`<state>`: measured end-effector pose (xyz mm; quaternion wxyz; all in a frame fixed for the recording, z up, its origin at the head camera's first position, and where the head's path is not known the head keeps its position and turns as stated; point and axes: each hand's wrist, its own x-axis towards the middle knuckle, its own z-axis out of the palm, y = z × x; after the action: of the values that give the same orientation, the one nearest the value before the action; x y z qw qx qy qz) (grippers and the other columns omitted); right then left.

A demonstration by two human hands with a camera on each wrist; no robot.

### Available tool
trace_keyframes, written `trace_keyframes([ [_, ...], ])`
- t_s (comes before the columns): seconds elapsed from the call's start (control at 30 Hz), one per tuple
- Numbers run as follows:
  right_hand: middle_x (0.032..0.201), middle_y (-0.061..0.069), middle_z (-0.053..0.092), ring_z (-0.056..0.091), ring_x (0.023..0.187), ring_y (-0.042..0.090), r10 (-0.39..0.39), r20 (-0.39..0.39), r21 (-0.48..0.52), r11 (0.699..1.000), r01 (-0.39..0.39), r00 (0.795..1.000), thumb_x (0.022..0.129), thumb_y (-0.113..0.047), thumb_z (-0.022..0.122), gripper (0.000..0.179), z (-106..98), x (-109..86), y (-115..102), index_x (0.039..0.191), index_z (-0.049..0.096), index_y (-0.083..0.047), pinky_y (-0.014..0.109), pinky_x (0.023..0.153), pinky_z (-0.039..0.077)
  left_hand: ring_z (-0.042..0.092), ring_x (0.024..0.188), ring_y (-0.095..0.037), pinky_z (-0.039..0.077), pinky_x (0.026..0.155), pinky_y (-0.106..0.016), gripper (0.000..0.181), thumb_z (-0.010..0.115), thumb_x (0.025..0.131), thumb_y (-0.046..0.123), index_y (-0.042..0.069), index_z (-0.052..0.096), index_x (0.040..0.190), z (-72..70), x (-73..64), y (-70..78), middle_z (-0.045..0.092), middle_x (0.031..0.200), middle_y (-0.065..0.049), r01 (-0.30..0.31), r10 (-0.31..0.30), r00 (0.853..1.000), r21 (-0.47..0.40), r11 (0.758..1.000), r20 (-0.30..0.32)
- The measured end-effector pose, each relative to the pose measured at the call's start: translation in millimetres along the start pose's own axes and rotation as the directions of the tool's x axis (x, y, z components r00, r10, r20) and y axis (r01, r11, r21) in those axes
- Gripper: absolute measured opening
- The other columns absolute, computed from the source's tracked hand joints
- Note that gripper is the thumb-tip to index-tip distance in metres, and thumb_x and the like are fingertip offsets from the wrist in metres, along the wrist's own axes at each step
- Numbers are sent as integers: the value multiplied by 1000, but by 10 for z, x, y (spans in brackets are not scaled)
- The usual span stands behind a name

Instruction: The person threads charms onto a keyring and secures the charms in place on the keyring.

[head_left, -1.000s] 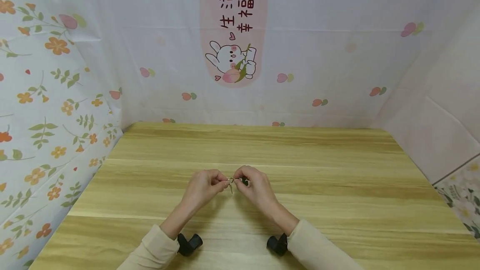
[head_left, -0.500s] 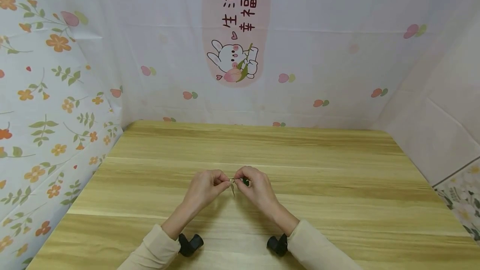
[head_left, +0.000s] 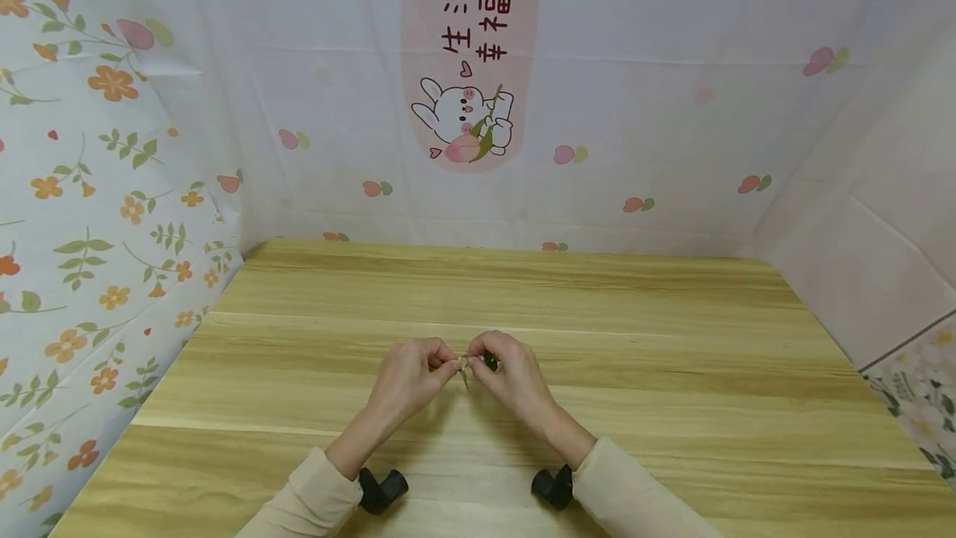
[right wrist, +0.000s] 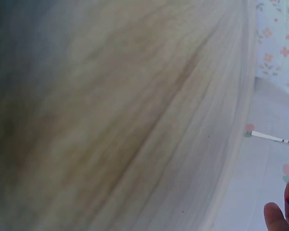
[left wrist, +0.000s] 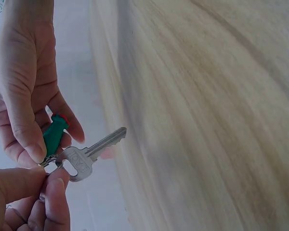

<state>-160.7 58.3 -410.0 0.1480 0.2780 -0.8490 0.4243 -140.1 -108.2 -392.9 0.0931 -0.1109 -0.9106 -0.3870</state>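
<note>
A silver key (left wrist: pixel 80 161) hangs on a small metal key ring (left wrist: pixel 58 162) between my two hands. My left hand (head_left: pixel 411 372) pinches the ring between thumb and forefinger. From the other side, my right hand (head_left: pixel 514 368) pinches the metal link where the ring meets a green charm with a red end (left wrist: pixel 54 136). That charm lies against the right hand's curled fingers. In the left wrist view the key's toothed blade points up and right, away from both hands. The right wrist view shows only the key's blade (right wrist: pixel 266 136) and some fingertips at its right edge.
Both hands are above a wood-grain table (head_left: pixel 478 297). A white patterned cloth (head_left: pixel 321 90) hangs behind it, with flowered cloth (head_left: pixel 112 231) at the left. Black wrist mounts (head_left: pixel 382 491) sit by both sleeves.
Both hands keep their pinch in nearly the same place. The key between them has swung slightly, its tip now leaning a little to the right.
</note>
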Motion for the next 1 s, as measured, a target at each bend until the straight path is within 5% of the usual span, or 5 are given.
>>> trace_keyframes([
  [0.33, 77, -3, 63, 55, 71, 8, 2, 45, -49, 999, 0, 999, 80, 3, 68, 16, -8, -7, 7, 77, 63, -11, 18, 59, 45, 46, 47, -1, 37, 46, -18, 12, 71, 77, 7, 12, 67, 67, 50, -14, 13, 64, 60, 4, 3, -2, 999, 19, 1000, -45],
  [0.53, 77, -1, 64, 51, 67, 6, 90, 85, 52, 994, -94, 992, 83, 2, 65, 13, -34, 6, -9, 78, 62, -10, 19, 59, 44, 47, 47, 0, 38, 45, -16, 13, 72, 75, 4, 11, 66, 65, 64, -16, 33, 64, 59, 3, -63, 67, 995, 55, 997, -80],
  [0.83, 73, 5, 62, 52, 66, 6, 251, 121, 233, 933, -273, 960, 85, 4, 60, 9, -48, 36, -29, 80, 63, -4, 18, 60, 45, 46, 45, 1, 36, 43, -14, 15, 73, 72, 3, 12, 65, 63, 90, -23, 49, 62, 56, 5, -138, 154, 977, 117, 983, -144],
  [1.0, 72, 6, 62, 52, 65, 6, 314, 111, 272, 903, -332, 943, 83, 3, 60, 7, -40, 48, -28, 79, 63, -1, 18, 59, 44, 46, 46, 1, 36, 43, -15, 14, 72, 73, 3, 12, 65, 64, 98, -27, 59, 61, 56, 5, -135, 153, 975, 116, 984, -158],
])
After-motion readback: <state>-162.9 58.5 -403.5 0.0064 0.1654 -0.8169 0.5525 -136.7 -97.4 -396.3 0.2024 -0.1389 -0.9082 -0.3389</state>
